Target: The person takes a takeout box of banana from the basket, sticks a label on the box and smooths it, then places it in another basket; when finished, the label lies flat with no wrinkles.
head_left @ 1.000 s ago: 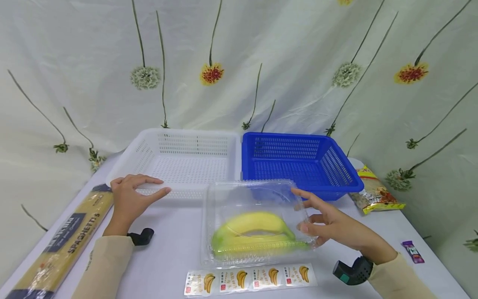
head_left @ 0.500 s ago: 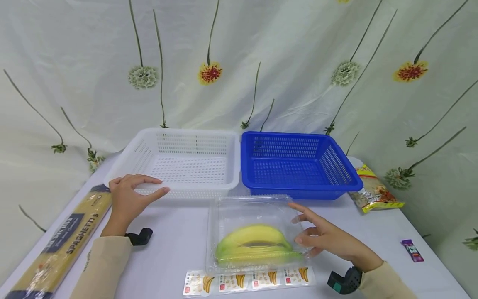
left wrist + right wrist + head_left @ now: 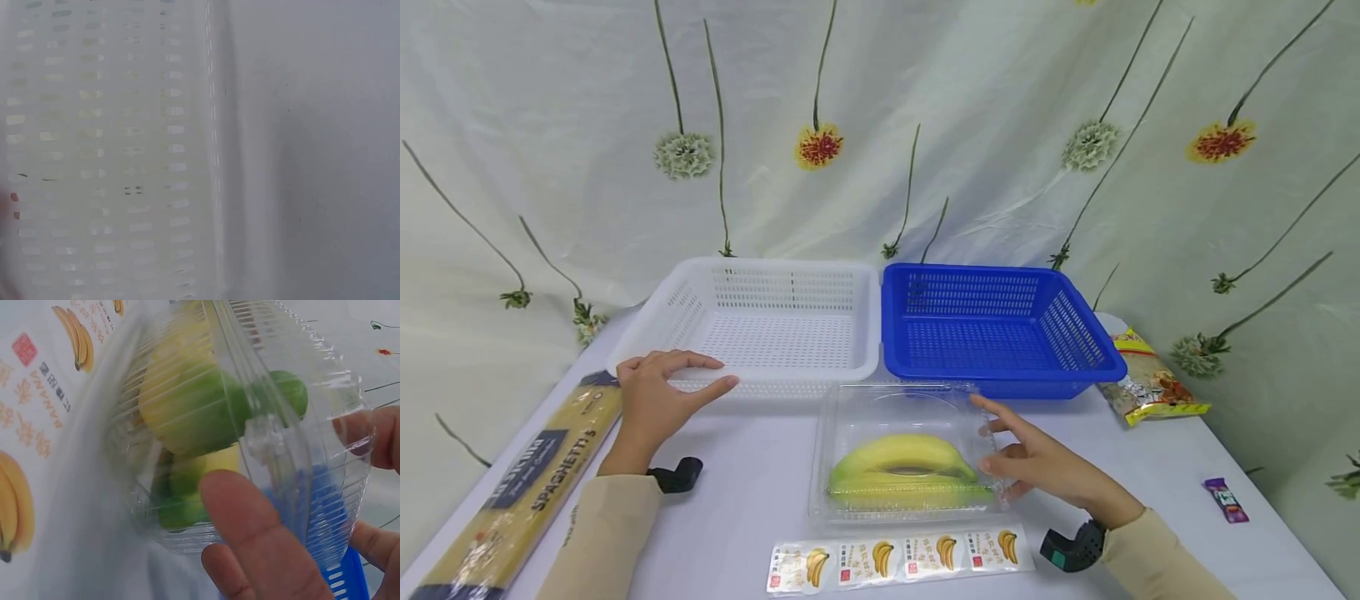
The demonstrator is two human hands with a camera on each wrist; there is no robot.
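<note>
A clear plastic clamshell box [image 3: 895, 408] sits in front of the two baskets, with yellow-green bananas [image 3: 902, 467] inside. My right hand [image 3: 1037, 458] grips the box by its right end. In the right wrist view, its thumb [image 3: 250, 525] lies against the near end wall, and other fingertips reach the far side. My left hand [image 3: 662, 404] rests at the near left corner of the white basket [image 3: 775, 375], thumb and index finger spread apart. Just in front of the box lies a strip of banana stickers [image 3: 898, 560].
A blue basket [image 3: 1003, 387] stands beside the white one. At the left edge lies a long spaghetti pack [image 3: 542, 492]. On the right are a yellow-edged snack bag [image 3: 1153, 383] and a small purple wrapped snack [image 3: 1227, 500]. A flowered curtain hangs behind.
My right hand has brought the box lower and slightly left; it overlapped the sticker strip half a second ago and now lies behind it. The left hand has stayed in place.
</note>
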